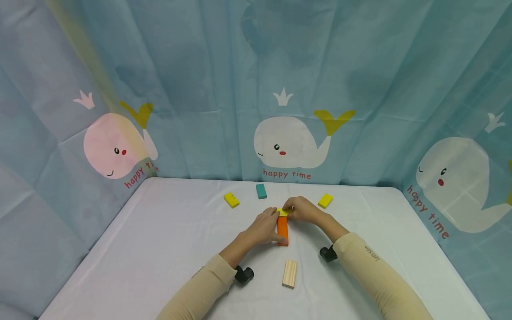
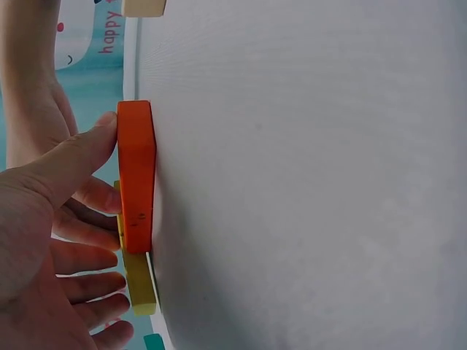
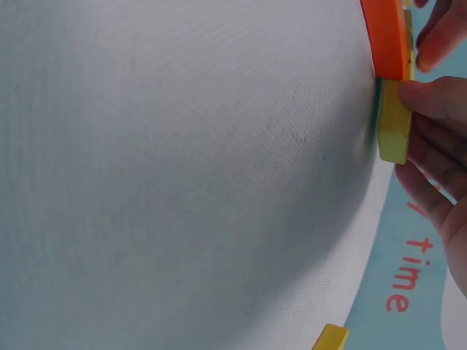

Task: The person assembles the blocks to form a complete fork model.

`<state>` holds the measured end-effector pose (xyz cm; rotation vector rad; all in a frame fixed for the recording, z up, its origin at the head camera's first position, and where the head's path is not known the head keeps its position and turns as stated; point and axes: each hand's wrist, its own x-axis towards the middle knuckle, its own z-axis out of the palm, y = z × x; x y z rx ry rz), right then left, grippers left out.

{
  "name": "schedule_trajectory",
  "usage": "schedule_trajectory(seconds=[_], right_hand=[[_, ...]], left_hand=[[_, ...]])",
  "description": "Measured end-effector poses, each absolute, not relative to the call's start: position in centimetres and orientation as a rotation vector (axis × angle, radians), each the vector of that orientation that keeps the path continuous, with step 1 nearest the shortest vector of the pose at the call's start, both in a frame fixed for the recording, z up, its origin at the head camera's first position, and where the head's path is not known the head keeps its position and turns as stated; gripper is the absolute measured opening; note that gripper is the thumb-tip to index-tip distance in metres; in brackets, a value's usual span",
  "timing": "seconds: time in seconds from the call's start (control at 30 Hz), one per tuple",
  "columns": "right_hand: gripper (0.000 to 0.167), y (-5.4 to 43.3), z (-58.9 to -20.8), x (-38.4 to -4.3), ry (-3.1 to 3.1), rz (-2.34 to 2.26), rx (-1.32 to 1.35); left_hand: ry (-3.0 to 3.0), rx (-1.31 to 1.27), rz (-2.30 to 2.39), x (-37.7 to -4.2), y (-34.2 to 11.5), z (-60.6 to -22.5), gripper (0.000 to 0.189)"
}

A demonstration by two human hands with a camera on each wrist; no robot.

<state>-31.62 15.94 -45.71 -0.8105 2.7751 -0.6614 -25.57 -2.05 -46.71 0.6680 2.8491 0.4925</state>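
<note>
An orange block (image 1: 282,231) lies lengthwise on the white table, with a yellow block (image 1: 282,212) set crosswise at its far end. My left hand (image 1: 264,227) spans the orange block's left side. Its thumb rests by the near end, and in the left wrist view the other fingers (image 2: 91,286) spread loosely beside the yellow block. From the right, my right hand (image 1: 305,210) pinches the right end of the yellow block. Up close in the right wrist view, the thumb (image 3: 430,96) lies against that yellow block (image 3: 394,131), beside the orange one.
Farther back on the table (image 1: 176,222) lie a yellow block (image 1: 231,200), a teal block (image 1: 261,191) and another yellow block (image 1: 326,200). A plain wooden block (image 1: 290,274) lies nearer, between the forearms. A blue whale-print curtain (image 1: 200,111) hangs behind the table's far edge.
</note>
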Motion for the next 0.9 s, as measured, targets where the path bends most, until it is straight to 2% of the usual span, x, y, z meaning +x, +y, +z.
schedule_trajectory(seconds=[0.9], right_hand=[[0.018, 16.18, -46.31, -31.69, 2.790, -0.635, -0.861]], left_hand=[[2.815, 0.710, 0.483, -25.80, -2.11, -46.72, 0.087]])
